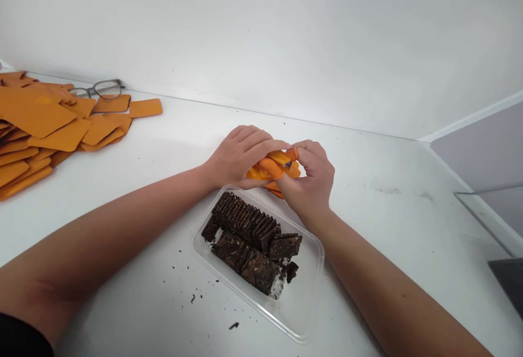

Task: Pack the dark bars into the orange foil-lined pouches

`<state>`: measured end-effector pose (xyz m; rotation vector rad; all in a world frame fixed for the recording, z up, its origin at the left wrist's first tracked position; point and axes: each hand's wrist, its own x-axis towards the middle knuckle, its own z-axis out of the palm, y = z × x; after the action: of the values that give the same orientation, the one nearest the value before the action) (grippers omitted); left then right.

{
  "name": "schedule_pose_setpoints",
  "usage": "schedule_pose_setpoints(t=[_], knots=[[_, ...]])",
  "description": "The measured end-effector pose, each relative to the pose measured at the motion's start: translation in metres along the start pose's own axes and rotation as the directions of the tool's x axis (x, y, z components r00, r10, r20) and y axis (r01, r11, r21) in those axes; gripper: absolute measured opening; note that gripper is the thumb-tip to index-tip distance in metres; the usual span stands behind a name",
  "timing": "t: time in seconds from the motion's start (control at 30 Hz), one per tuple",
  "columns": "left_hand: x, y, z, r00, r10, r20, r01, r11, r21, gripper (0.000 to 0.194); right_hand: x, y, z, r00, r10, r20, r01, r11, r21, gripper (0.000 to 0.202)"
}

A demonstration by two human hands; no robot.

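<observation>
My left hand wraps over a soft, folded orange-and-yellow piece that has a small dark blue mark. From the other side, my right hand pinches the same piece, thumb and fingers at its rolled edge. Its exact kind is unclear, and my fingers hide part of it. Just below the hands, flat orange pieces lie by the rim of a clear plastic tub. Inside the tub, thin dark brown squares stand in a row, with more squares lying in front.
A large loose pile of orange square pieces lies at the left, with eyeglasses resting at its back. Dark crumbs dot the white table. A white wall rises behind. A dark object sits at the right edge.
</observation>
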<state>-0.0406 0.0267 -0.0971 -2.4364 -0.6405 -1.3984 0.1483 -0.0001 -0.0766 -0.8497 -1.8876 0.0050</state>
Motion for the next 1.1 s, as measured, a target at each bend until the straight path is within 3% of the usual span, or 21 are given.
schedule_pose_setpoints(t=[0.17, 0.4, 0.57, 0.67, 0.73, 0.87, 1.0, 1.1], knots=[[-0.005, -0.005, -0.002, 0.981, -0.182, -0.064, 0.186, 0.981, 0.055, 0.055, 0.000, -0.008, -0.001, 0.999, 0.036, 0.022, -0.036, 0.999, -0.012, 0.021], [-0.003, 0.001, 0.007, 0.980, -0.169, -0.103, 0.184, 0.969, 0.162, 0.071, -0.001, -0.005, 0.001, 0.999, 0.031, -0.021, -0.031, 0.999, -0.035, 0.019], [0.000, 0.006, 0.006, 0.983, -0.146, -0.110, 0.159, 0.980, 0.119, 0.030, -0.001, -0.004, 0.006, 0.998, -0.056, -0.028, 0.056, 0.998, -0.016, 0.029], [-0.001, 0.002, 0.005, 0.988, -0.147, -0.055, 0.151, 0.986, 0.074, 0.024, -0.001, -0.006, 0.008, 0.996, -0.082, -0.031, 0.081, 0.997, -0.011, 0.037], [-0.002, -0.002, 0.005, 0.970, -0.241, -0.038, 0.242, 0.970, 0.015, 0.032, -0.002, -0.005, 0.008, 0.995, -0.098, -0.035, 0.097, 0.995, -0.018, 0.038], [-0.004, -0.007, 0.005, 0.888, -0.458, -0.052, 0.450, 0.886, -0.109, 0.036, -0.004, -0.003, 0.006, 0.984, -0.172, -0.042, 0.170, 0.984, -0.046, 0.044], [-0.005, -0.008, 0.006, 0.865, -0.496, -0.082, 0.486, 0.867, -0.111, 0.036, -0.006, 0.001, 0.006, 0.961, -0.274, -0.039, 0.270, 0.959, -0.089, 0.064], [-0.005, -0.009, 0.008, 0.856, -0.509, -0.095, 0.503, 0.860, -0.083, 0.040, -0.005, 0.005, 0.008, 0.936, -0.351, 0.025, 0.351, 0.926, -0.141, 0.056]])
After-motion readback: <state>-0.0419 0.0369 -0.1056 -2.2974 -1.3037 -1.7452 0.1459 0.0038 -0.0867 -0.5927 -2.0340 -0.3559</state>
